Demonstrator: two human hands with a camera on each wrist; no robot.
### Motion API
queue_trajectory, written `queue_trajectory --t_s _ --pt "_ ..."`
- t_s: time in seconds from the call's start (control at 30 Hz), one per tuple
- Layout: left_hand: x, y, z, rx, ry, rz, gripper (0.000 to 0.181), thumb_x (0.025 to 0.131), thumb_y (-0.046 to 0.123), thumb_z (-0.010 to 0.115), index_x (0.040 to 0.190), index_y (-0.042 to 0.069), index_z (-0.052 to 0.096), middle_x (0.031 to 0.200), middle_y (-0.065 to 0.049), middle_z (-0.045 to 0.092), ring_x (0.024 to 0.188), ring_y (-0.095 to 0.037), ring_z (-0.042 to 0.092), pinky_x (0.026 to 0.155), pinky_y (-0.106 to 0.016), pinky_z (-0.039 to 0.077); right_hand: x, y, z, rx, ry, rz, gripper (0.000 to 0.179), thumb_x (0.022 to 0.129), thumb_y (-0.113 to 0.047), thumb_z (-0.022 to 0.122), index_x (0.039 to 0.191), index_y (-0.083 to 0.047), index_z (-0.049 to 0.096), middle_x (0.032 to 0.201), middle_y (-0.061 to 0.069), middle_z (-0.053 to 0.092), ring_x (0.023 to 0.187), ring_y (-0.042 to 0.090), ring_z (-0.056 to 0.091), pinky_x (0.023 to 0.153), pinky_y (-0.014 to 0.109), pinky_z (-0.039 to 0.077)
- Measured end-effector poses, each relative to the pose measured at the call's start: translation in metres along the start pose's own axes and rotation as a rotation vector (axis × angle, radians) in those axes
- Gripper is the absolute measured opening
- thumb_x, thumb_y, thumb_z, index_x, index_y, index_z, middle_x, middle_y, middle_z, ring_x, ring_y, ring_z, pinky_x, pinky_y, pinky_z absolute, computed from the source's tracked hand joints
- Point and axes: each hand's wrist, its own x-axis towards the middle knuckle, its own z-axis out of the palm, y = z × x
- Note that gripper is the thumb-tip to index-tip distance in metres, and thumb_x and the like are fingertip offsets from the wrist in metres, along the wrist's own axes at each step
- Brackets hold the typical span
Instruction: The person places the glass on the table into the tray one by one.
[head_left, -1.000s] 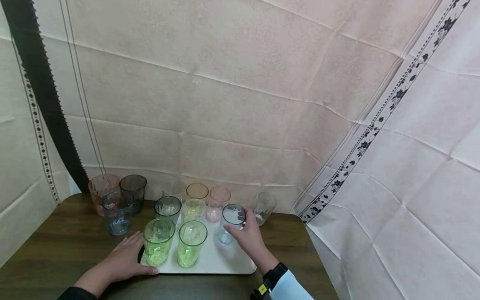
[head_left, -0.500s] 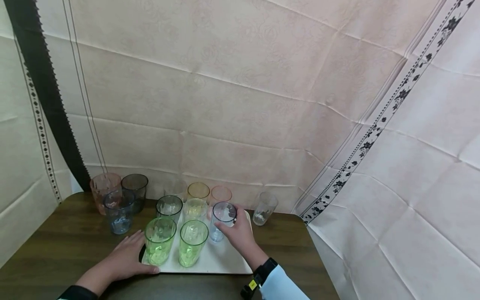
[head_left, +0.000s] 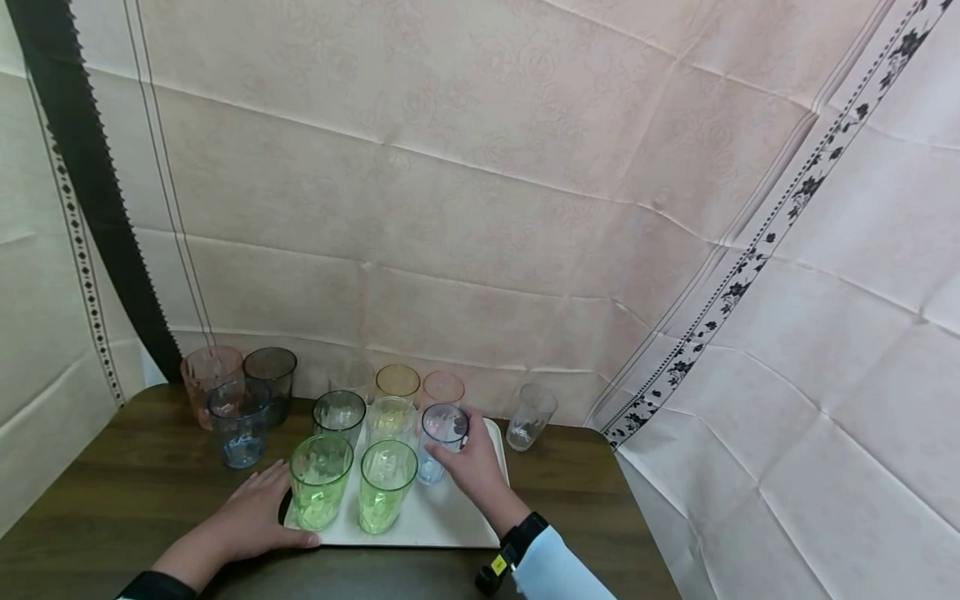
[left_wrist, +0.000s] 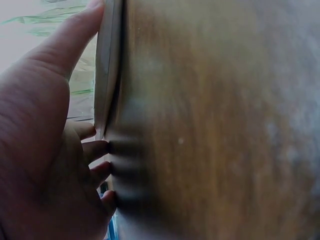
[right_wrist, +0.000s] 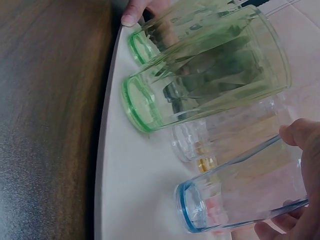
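Observation:
My right hand [head_left: 477,467] grips a clear glass tumbler with a blue tint [head_left: 442,437] near its rim, thumb on the near side. The tumbler is upright on or just over the white tray [head_left: 435,525]; its blue base [right_wrist: 192,207] appears in the right wrist view, where contact is hard to tell. My left hand [head_left: 247,518] rests at the tray's front left corner, thumb touching the rim [left_wrist: 106,70] and fingers spread along the side. Two green tumblers [head_left: 318,492] [head_left: 385,496] stand on the tray's front left. Behind them are a dark-rimmed glass [head_left: 339,417], a clear one [head_left: 392,421], and yellow-rimmed [head_left: 397,383] and pink [head_left: 443,388] ones.
At the table's back left stand a pink glass [head_left: 201,392], a dark grey glass [head_left: 277,387] and a blue glass [head_left: 240,433]. A clear glass [head_left: 531,417] stands right of the tray on the wooden table [head_left: 585,508]. A patterned cloth [head_left: 450,208] hangs behind.
My right hand has moved left with the blue-tinted tumbler, bringing it close to the clear glass on the tray. The left hand stays at the corner.

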Motion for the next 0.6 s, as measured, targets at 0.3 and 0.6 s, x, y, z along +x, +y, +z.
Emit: queue_trajectory --t_s 0.3,0.6 --pt "0.0004 0.0005 -0.0004 -0.007 -0.028 -0.020 0.133 0.070 0.082 0.074 0.159 -0.008 0.032 0.158 -0.037 0.034 0.143 -0.058 0.026 0.112 -0.075 0.024 -0.0009 0.0023 0.0036 0.018 -0.014 0.011 0.088 0.081 -0.039 0.088 0.151 -0.009 0.043 0.144 0.011 0.056 0.130 0.022 0.054 0.108 0.046 0.048" --pt "0.0001 0.0007 -0.0004 -0.003 -0.019 -0.008 0.133 0.070 0.081 0.074 0.159 -0.008 0.032 0.158 -0.036 0.035 0.143 -0.058 0.026 0.112 -0.075 0.024 -0.0010 0.0076 0.0040 0.011 -0.031 0.008 0.094 0.080 -0.040 0.089 0.154 -0.015 0.037 0.147 0.008 0.053 0.134 0.021 0.052 0.109 0.043 0.048"
